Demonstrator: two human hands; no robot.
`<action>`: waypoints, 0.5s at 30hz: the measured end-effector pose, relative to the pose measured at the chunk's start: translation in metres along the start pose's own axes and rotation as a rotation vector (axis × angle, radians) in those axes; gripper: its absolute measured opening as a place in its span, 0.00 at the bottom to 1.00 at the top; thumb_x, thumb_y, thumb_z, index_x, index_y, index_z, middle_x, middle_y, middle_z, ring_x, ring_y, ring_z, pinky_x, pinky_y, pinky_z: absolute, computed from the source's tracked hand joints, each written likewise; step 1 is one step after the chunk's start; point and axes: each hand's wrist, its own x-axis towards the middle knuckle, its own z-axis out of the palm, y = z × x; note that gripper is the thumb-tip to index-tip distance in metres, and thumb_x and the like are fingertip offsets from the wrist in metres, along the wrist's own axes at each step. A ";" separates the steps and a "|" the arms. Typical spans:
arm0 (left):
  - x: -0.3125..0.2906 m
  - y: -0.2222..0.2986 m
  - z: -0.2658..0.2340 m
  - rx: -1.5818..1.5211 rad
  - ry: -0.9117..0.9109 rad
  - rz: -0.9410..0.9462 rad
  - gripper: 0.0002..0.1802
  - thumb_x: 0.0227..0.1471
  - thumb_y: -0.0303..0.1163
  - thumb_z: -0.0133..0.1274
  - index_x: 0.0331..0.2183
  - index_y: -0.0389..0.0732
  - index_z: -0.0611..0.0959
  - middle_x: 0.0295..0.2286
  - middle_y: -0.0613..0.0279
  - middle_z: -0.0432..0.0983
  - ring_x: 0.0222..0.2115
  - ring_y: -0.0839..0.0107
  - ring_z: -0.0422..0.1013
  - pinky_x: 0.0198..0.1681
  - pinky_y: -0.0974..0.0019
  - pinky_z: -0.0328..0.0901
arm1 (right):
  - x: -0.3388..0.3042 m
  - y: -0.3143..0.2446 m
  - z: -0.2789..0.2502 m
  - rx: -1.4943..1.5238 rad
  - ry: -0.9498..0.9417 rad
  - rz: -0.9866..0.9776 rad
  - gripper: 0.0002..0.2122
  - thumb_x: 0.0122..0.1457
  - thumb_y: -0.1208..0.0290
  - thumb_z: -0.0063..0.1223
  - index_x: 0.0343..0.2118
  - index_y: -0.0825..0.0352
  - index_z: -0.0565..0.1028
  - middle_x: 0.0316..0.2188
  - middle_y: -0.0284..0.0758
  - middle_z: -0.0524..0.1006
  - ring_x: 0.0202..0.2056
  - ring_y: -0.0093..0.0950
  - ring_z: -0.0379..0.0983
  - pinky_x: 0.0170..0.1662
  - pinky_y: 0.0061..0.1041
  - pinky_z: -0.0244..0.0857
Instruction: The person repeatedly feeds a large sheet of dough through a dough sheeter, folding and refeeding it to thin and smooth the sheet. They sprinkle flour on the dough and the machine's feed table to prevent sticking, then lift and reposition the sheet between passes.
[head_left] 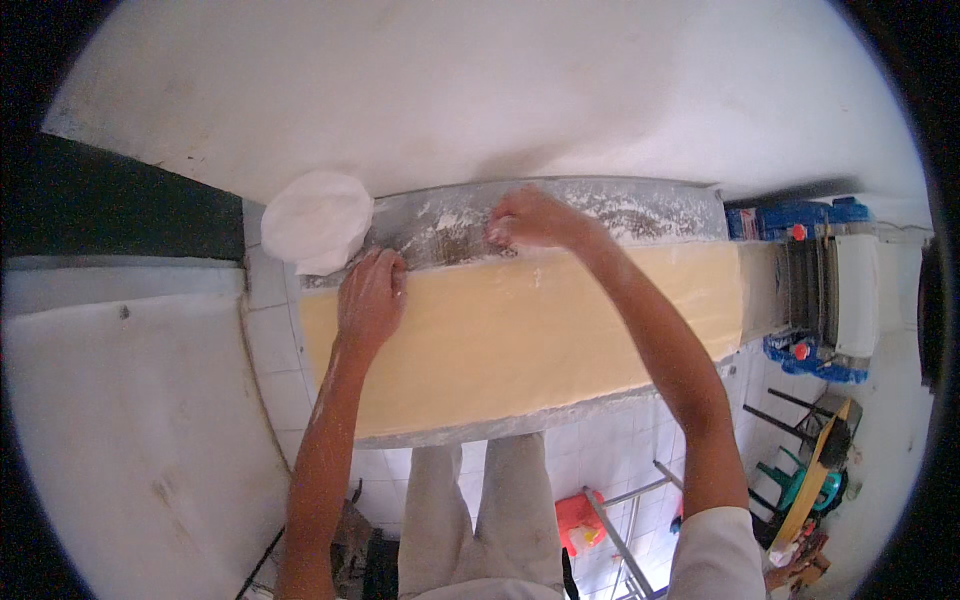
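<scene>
A wide, pale yellow sheet of dough [520, 340] lies flat along a metal worktable [430, 218] dusted with white flour. My left hand [372, 295] is over the sheet's far left edge, its fingers curled; whether they pinch dough is hidden. Farther right, my right hand [530, 218] is closed above the floured strip of metal behind the dough. What it holds, if anything, does not show. Just beyond my left hand, at the table's far left corner, sits a white, rounded, cloth-like bundle [316, 220].
At the table's right end stands a roller machine [835, 290] with blue sides and red knobs. A white wall [480, 90] borders the far edge. Stools [800, 430] and a metal frame [620, 530] stand on the tiled floor at the lower right, near a red bag [578, 520].
</scene>
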 end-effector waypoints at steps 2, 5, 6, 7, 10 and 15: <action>0.023 0.021 0.009 -0.015 -0.141 -0.059 0.08 0.57 0.29 0.51 0.39 0.39 0.80 0.40 0.48 0.78 0.43 0.46 0.74 0.47 0.47 0.69 | -0.039 0.029 -0.034 0.357 -0.012 0.232 0.10 0.59 0.71 0.53 0.38 0.68 0.84 0.31 0.39 0.84 0.32 0.30 0.81 0.39 0.30 0.75; 0.053 0.067 0.027 0.012 -0.296 -0.148 0.11 0.58 0.34 0.50 0.39 0.39 0.81 0.39 0.47 0.79 0.43 0.46 0.75 0.48 0.47 0.69 | -0.097 0.056 -0.070 0.254 0.121 0.365 0.09 0.59 0.72 0.54 0.36 0.71 0.83 0.29 0.39 0.84 0.29 0.28 0.82 0.36 0.29 0.77; 0.062 0.085 0.037 0.023 -0.340 -0.161 0.12 0.59 0.36 0.50 0.39 0.39 0.82 0.38 0.47 0.79 0.43 0.47 0.75 0.49 0.47 0.69 | -0.113 0.066 -0.080 0.143 0.105 0.416 0.08 0.59 0.72 0.56 0.35 0.69 0.83 0.28 0.39 0.84 0.27 0.30 0.82 0.36 0.31 0.79; 0.068 0.101 0.053 0.039 -0.296 -0.117 0.13 0.59 0.38 0.50 0.38 0.39 0.82 0.37 0.46 0.79 0.43 0.47 0.75 0.50 0.46 0.69 | -0.127 0.077 -0.089 0.214 0.059 0.567 0.08 0.60 0.72 0.56 0.34 0.70 0.83 0.27 0.39 0.84 0.27 0.29 0.82 0.35 0.30 0.79; 0.079 0.138 0.098 0.026 -0.156 -0.049 0.14 0.58 0.39 0.50 0.35 0.39 0.83 0.35 0.45 0.81 0.40 0.46 0.77 0.47 0.44 0.70 | -0.160 0.106 -0.102 0.440 -0.064 0.878 0.09 0.62 0.71 0.55 0.34 0.72 0.82 0.27 0.38 0.83 0.28 0.28 0.83 0.35 0.28 0.79; 0.094 0.137 0.118 -0.265 -0.009 -0.142 0.09 0.56 0.34 0.52 0.31 0.39 0.82 0.30 0.47 0.81 0.30 0.45 0.77 0.36 0.43 0.71 | -0.173 0.138 -0.062 0.571 -0.075 0.636 0.11 0.63 0.72 0.48 0.38 0.73 0.82 0.28 0.40 0.84 0.27 0.27 0.82 0.33 0.28 0.79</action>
